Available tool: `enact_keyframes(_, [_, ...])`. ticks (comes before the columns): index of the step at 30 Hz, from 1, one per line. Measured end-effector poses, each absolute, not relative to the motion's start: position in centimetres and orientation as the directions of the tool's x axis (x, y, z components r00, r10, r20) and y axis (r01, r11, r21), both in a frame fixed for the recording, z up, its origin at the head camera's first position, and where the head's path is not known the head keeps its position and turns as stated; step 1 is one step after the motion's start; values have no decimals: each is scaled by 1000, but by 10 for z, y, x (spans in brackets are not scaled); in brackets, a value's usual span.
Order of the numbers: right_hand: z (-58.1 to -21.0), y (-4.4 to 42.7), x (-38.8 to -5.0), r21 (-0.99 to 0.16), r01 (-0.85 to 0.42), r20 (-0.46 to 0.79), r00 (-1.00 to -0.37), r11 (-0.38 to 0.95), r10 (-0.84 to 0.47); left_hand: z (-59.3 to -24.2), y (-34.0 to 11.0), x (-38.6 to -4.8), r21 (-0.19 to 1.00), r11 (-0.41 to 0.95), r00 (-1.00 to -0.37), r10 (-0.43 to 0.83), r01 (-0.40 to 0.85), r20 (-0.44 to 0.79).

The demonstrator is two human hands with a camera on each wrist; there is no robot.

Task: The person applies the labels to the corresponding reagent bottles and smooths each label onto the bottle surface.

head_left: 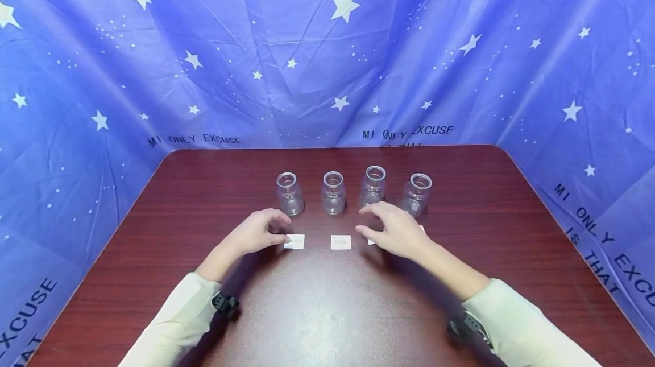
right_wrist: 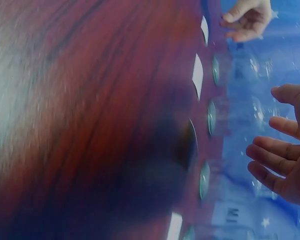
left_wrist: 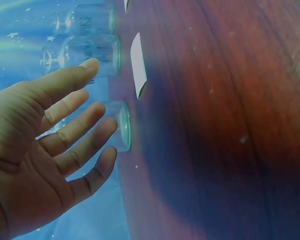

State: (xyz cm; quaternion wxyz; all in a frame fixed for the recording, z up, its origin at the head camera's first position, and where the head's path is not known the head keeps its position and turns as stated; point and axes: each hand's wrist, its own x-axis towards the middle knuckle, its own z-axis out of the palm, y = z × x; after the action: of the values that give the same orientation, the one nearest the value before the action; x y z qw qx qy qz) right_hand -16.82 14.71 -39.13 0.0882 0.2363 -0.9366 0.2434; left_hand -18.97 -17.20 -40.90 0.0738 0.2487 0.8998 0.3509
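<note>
Several clear glass jars stand upright in a row across the table, from the leftmost jar to the rightmost jar. Small white cards lie in front of them, among them a left card and a middle card with faint writing. My left hand, fingers loosely bent and holding nothing, hovers by the left card and leftmost jar. Over the cards at the right, my right hand is likewise relaxed with nothing in it, partly hiding them. The right wrist view shows its fingers spread apart.
The dark red wooden table has its far edge against a blue curtain printed with white stars and lettering. Black straps sit at both wrists, by the light sleeves.
</note>
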Motion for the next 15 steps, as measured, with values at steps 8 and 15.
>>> enact_keyframes(8, [-399, 127, -167, -418, -505, 245, -863, 755, -442, -414, -171, -189, 652, 658, -871, 490, 377, 9])
enact_keyframes(15, [-400, 123, -167, -418, -504, 229, -863, 756, -449, -415, -172, -188, 650, 662, -874, 486, 374, 7])
